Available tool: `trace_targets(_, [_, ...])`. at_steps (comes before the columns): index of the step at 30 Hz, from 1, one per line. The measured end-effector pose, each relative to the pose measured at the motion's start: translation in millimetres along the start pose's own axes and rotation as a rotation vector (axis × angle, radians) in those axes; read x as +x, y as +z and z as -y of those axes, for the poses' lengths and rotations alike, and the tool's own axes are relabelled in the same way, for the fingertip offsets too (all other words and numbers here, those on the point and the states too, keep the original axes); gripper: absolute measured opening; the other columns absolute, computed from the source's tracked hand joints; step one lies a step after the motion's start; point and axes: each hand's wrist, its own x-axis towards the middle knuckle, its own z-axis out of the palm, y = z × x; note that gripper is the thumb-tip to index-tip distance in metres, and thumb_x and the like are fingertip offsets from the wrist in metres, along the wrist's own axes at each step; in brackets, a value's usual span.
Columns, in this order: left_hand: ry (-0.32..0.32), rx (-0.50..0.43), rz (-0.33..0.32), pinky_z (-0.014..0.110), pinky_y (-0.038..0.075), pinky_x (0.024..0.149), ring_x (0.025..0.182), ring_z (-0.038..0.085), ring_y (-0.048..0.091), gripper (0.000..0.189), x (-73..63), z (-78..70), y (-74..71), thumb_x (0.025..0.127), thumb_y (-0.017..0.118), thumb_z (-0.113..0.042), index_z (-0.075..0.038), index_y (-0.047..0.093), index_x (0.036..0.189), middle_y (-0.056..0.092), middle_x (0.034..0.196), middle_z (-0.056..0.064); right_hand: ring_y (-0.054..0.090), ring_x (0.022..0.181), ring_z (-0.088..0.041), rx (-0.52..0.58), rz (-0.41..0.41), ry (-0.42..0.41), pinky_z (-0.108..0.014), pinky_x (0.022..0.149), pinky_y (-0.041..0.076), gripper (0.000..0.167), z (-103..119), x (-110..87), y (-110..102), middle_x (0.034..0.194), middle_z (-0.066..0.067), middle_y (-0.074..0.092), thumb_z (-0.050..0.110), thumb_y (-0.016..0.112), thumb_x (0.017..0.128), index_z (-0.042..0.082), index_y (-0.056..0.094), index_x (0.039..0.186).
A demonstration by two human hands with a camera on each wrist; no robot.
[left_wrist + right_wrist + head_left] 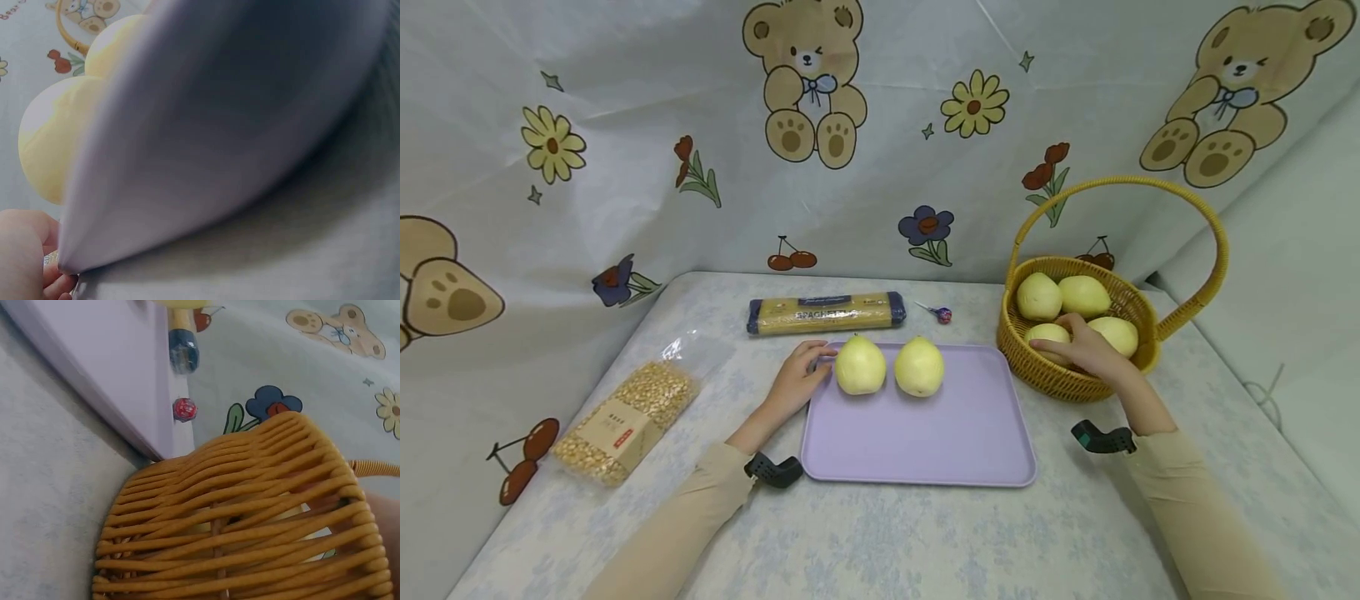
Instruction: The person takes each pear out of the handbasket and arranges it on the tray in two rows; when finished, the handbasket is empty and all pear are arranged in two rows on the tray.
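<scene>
In the head view my left hand holds the far left corner of a lilac tray, its thumb and fingers around the rim; the left wrist view shows fingers at that corner. Two pale yellow pears, a left one and a right one, stand on the tray along its far side. Inside a wicker basket my right hand grips a pear, thumb and fingers curled around it. From the right wrist camera, the basket wall mostly hides that hand.
Three more pears lie in the basket, under its tall arched handle. Behind the tray are a spaghetti pack and a lollipop. A bag of corn kernels lies at the left. A patterned cloth hangs behind the table.
</scene>
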Motion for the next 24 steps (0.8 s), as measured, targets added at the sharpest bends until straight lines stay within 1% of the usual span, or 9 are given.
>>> trace_targets(4, [0.003, -0.003, 0.0, 0.051, 0.038, 0.108, 0.131, 0.034, 0.045, 0.027, -0.8, -1.3, -0.1, 0.094, 0.057, -0.017, -0.005, 0.065, 0.117, 0.051, 0.136, 0.014, 0.018, 0.138, -0.054, 0.057, 0.016, 0.005, -0.066, 0.107, 0.025, 0.093, -3.7, 5.8, -1.1, 0.151, -0.036, 0.016, 0.053, 0.057, 0.089, -0.006, 0.015, 0.148])
trace_targets(9, [0.015, 0.0, -0.003, 0.052, 0.038, 0.108, 0.131, 0.034, 0.045, 0.027, -0.9, -3.0, -1.0, 0.094, 0.057, -0.016, -0.004, 0.064, 0.118, 0.05, 0.137, 0.015, 0.017, 0.139, -0.053, 0.039, -0.002, -0.04, -0.068, 0.108, 0.022, 0.085, -5.1, 6.1, 0.2, 0.154, -0.031, 0.017, 0.052, 0.053, 0.092, 0.0, 0.019, 0.151])
trace_targets(12, [0.018, -0.006, -0.005, 0.052, 0.037, 0.109, 0.132, 0.034, 0.044, 0.027, -1.5, -4.1, -1.5, 0.094, 0.058, -0.016, -0.004, 0.065, 0.117, 0.051, 0.136, 0.015, 0.019, 0.139, -0.053, 0.032, -0.011, -0.053, -0.068, 0.108, 0.022, 0.082, -4.4, 4.5, 0.4, 0.154, -0.031, 0.019, 0.051, 0.052, 0.093, 0.0, 0.021, 0.15])
trace_targets(18, [0.027, 0.002, -0.003, 0.052, 0.036, 0.109, 0.131, 0.035, 0.044, 0.027, -1.2, -2.8, -1.0, 0.094, 0.058, -0.016, -0.004, 0.065, 0.117, 0.051, 0.136, 0.015, 0.018, 0.14, -0.052, 0.065, -0.01, -0.055, -0.068, 0.108, 0.023, 0.083, -3.2, 2.1, 0.0, 0.154, -0.03, 0.018, 0.047, 0.057, 0.092, 0.001, 0.021, 0.151])
trace_targets(20, [0.032, 0.005, -0.004, 0.052, 0.036, 0.109, 0.131, 0.035, 0.045, 0.027, -0.9, -1.8, -0.8, 0.094, 0.058, -0.016, -0.004, 0.064, 0.117, 0.051, 0.136, 0.015, 0.02, 0.139, -0.052, 0.055, 0.005, -0.065, -0.067, 0.107, 0.025, 0.083, -3.5, 1.8, -0.1, 0.153, -0.031, 0.019, 0.045, 0.058, 0.092, 0.0, 0.02, 0.15])
trace_targets(24, [0.038, 0.0, -0.001, 0.053, 0.036, 0.109, 0.131, 0.035, 0.045, 0.027, -1.2, -1.2, -0.7, 0.094, 0.057, -0.015, -0.004, 0.064, 0.117, 0.05, 0.136, 0.015, 0.027, 0.135, -0.052, 0.036, 0.031, -0.1, -0.065, 0.105, 0.03, 0.078, -4.6, 1.3, 0.7, 0.15, -0.034, 0.024, 0.036, 0.059, 0.093, -0.004, 0.022, 0.148])
